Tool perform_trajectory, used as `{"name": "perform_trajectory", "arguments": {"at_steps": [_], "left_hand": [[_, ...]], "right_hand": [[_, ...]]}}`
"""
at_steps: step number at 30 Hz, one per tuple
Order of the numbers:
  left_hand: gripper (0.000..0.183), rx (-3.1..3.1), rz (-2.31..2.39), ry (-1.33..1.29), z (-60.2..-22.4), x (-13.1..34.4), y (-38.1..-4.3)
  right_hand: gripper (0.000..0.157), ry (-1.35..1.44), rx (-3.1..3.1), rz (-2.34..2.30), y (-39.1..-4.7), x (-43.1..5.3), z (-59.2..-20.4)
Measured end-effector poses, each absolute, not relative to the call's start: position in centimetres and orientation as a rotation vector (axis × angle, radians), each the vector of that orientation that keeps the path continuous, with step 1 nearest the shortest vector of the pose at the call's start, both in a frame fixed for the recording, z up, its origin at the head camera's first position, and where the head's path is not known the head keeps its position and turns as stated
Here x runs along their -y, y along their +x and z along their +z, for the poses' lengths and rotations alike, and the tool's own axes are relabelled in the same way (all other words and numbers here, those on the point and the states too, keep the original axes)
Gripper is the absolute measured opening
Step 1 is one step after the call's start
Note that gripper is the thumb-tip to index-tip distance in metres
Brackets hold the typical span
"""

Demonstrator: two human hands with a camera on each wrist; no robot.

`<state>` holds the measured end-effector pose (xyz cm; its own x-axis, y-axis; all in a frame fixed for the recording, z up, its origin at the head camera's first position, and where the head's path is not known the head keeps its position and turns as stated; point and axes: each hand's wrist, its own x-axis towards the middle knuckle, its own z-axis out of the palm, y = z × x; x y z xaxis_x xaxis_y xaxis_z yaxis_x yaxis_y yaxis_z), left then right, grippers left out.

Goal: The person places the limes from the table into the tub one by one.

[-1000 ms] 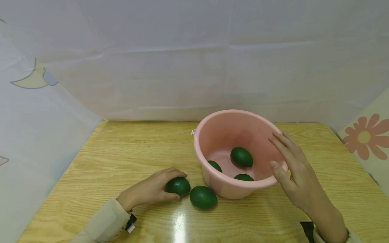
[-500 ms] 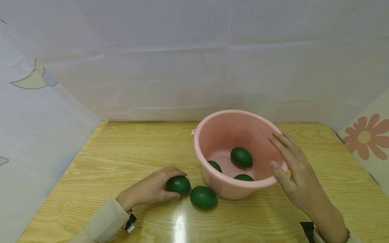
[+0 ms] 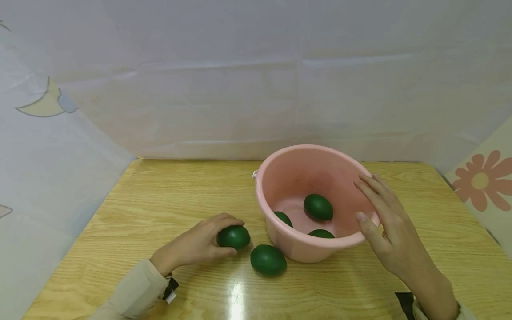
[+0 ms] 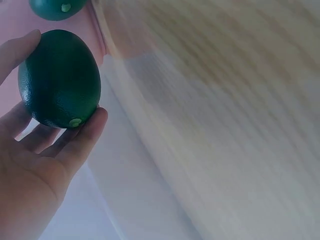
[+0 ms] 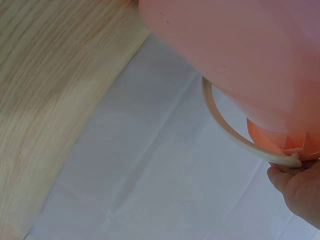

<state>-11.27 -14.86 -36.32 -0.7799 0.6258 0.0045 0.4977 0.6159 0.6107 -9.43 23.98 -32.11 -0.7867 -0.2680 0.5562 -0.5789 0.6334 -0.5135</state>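
My left hand (image 3: 204,240) holds a dark green avocado (image 3: 233,237) between thumb and fingers, left of the pink bucket (image 3: 288,242). In the left wrist view, the fingertips and thumb of that hand (image 4: 35,170) press around the avocado (image 4: 60,80). A second avocado (image 3: 268,260) lies on the table against the bucket's front. Several avocados show inside the bucket, one (image 3: 318,207) in full and others partly hidden by the rim. My right hand (image 3: 390,222) rests at the bucket's right rim, fingers fairly straight, near the handle joint (image 5: 295,159).
The wooden table (image 3: 180,186) is shiny with a light reflection at the front. A pale sheet (image 3: 200,89) stands behind it and along both sides. The bucket's whitish handle (image 5: 225,125) hangs at its far side in the right wrist view.
My left hand has raised the avocado slightly and shifted it a little away from the table's front. The right hand, the bucket and the other avocados stay where they were.
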Motion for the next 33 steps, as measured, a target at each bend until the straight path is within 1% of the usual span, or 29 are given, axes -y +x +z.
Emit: {"name": "perform_trajectory", "arguments": {"at_steps": [10, 17, 33], "left_hand": [[0.059, -2.671, 0.926, 0.956, -35.6, 15.1, -11.3], [0.057, -2.720, 0.943, 1.029, -34.9, 15.3, -11.5], [0.060, -2.807, 1.042, 1.053, -33.4, 15.4, -11.6]], "right_hand": [[0.057, 0.660, 2.430, 0.999, -9.4, -24.0, -32.1], [0.057, 0.658, 2.429, 1.002, -9.4, -24.0, -32.0], [0.057, 0.660, 2.431, 0.996, -9.4, -24.0, -32.0]]}}
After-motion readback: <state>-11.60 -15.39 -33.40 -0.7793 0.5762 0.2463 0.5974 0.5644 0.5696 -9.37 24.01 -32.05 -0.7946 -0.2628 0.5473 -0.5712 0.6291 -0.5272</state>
